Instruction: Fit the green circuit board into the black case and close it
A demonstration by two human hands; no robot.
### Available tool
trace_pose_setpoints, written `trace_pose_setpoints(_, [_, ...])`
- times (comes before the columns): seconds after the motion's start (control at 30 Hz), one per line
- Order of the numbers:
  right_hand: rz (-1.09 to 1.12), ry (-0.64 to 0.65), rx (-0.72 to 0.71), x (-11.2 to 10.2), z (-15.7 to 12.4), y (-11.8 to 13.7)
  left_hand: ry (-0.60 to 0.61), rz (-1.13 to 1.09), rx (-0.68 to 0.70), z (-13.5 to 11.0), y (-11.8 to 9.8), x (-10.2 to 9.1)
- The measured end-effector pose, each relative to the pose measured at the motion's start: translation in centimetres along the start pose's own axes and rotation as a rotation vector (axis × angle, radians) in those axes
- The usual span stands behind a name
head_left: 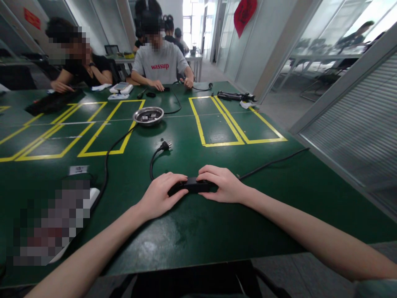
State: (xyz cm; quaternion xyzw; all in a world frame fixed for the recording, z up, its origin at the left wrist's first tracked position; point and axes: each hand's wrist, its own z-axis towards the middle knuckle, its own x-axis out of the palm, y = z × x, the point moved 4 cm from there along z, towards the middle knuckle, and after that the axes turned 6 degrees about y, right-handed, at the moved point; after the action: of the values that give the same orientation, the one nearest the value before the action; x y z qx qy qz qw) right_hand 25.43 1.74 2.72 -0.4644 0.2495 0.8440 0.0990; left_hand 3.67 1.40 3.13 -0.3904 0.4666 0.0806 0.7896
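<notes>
A black power adapter [192, 185] lies on the green table in front of me, held from both ends. My left hand [166, 192] grips its left end between thumb and fingers. Around the right end, the thumb and fingers of my right hand [221, 184] are closed. Beyond my left hand, a black cord [151, 163] curves up to a plug [165, 146] with its prongs facing right. Another thin black cable [273, 162] runs from beside my right hand to the table's right edge. My fingers cover both ends of the adapter.
A steel bowl [148, 116] holding small metal parts stands past the plug. Yellow tape rectangles [223, 144] mark the table [173, 240]. At left lie a blurred-out white-edged object [94, 194] and a black cable [106, 165]. Two people sit across; a folded black tripod-like item [234, 96] lies far right.
</notes>
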Motion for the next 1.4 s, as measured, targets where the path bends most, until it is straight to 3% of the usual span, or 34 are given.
trace_pose_setpoints(0.7, [-0.207,0.044,-0.117,-0.2,-0.1,1.5,-0.022,0.130,0.144,0.1,-1.4,0.4])
trace_pose_setpoints(1.0, [-0.364,-0.074,-0.282,0.1,-0.2,3.2,0.063,-0.014,-0.016,0.1,-1.1,0.5])
trace_pose_setpoints(1.13, [-0.350,-0.122,-0.269,-0.1,0.1,3.2,0.104,-0.101,-0.056,0.2,-1.0,0.5])
trace_pose_setpoints(1.23, [-0.334,-0.091,-0.245,-0.4,0.2,3.1,0.066,-0.118,-0.051,0.2,-1.2,0.1])
trace_pose_setpoints(1.4, [-0.162,-0.044,-0.110,-0.9,0.5,2.3,0.000,0.038,0.050,0.0,-1.6,-0.2])
